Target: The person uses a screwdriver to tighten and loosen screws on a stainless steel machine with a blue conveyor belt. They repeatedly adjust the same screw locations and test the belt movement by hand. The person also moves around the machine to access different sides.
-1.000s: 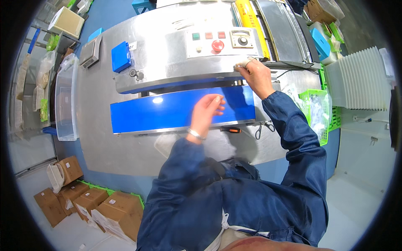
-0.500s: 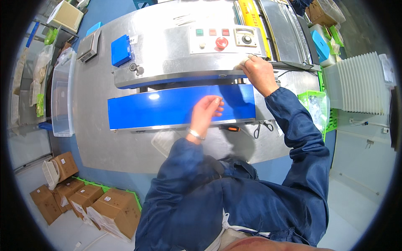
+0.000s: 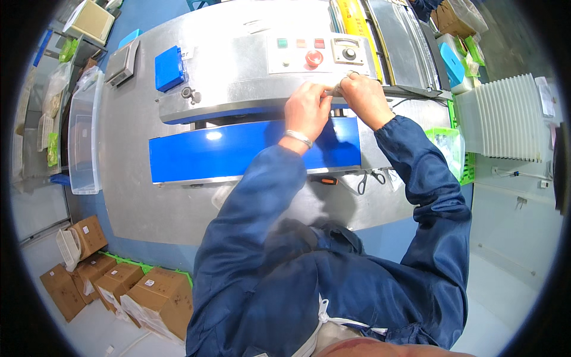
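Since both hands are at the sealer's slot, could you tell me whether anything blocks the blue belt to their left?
Nothing visible does. The left hand and right hand pinch a small clear piece at the slot; the blue belt lies bare leftward.

Both blue-sleeved arms outstretched, left hand (image 3: pixel 306 109) and right hand (image 3: pixel 364 98) side by side, fingers curled.

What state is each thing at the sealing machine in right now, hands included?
Left hand: pinching a small clear item at the machine's slot.
Right hand: gripping the same item, fingers touching the left hand.
Blue conveyor belt: bare; moving or not cannot be told.
Red round button: untouched.
Scissors: lying on the machine's front ledge.
Clear plastic bin: open-topped.
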The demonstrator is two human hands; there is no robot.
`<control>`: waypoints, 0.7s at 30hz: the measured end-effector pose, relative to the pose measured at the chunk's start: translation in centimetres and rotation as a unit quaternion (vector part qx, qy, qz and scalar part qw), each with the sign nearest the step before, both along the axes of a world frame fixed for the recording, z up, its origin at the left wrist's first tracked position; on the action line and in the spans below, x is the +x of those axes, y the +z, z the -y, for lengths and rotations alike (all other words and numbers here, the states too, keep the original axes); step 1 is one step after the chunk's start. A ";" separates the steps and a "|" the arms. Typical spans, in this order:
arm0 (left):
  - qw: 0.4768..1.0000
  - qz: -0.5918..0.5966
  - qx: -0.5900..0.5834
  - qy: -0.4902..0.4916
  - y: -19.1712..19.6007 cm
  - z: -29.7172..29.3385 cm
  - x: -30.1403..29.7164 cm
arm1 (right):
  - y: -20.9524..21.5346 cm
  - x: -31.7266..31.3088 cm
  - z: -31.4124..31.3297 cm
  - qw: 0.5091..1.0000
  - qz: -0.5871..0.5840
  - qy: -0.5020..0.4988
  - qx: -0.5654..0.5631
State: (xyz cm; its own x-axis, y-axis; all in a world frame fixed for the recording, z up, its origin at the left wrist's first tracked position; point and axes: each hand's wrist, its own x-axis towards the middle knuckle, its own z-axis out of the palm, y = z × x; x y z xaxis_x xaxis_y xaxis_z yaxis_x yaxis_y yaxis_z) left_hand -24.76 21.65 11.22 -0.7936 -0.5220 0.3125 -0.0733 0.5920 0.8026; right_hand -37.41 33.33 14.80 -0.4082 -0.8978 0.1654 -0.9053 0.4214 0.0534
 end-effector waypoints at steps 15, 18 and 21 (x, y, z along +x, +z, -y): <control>0.997 0.031 -0.067 0.036 -1.5 -1.0 -1.9 | -0.2 -0.4 -0.6 0.994 0.097 -0.015 -0.056; 0.997 0.034 -0.064 0.037 -1.3 -1.0 -1.9 | -0.3 -0.5 -0.8 0.991 0.107 -0.019 -0.071; 0.996 0.038 -0.066 0.043 -1.2 -1.1 -2.1 | -0.3 -0.6 -1.0 0.990 0.119 -0.017 -0.078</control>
